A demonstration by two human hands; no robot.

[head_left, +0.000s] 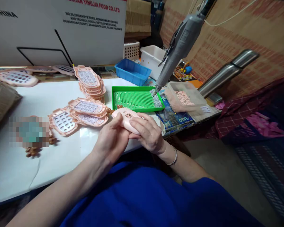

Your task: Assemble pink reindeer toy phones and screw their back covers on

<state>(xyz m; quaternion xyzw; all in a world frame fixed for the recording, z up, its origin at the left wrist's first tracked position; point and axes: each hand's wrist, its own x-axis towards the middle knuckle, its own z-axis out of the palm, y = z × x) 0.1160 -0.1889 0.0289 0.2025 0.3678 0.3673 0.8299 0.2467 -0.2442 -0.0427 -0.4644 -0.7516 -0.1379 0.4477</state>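
Note:
Between both hands, over the table's front edge, is a pale pink plastic shell [126, 119] with a small opening on its upper face. My left hand [115, 134] is closed round its left side, thumb on top. My right hand [148, 130] grips the other end, fingers bent over the surface. Just beyond, a green perforated tray [132, 99] has small silver screws [157, 100] heaped at its right end. Left of my hands lie overlapping pink shell halves [88, 107] with keypad sheets, and a taller stack of them [89, 80] stands behind. What the shell holds inside is unclear.
A grey electric screwdriver [177, 47] hangs, tip down, above the screws. Behind stand a blue bin [132, 74] and a white tub [153, 56]. At right are a clear box [186, 96] of small pink parts and a steel flask [227, 72]. Brown pieces [32, 152] lie at left.

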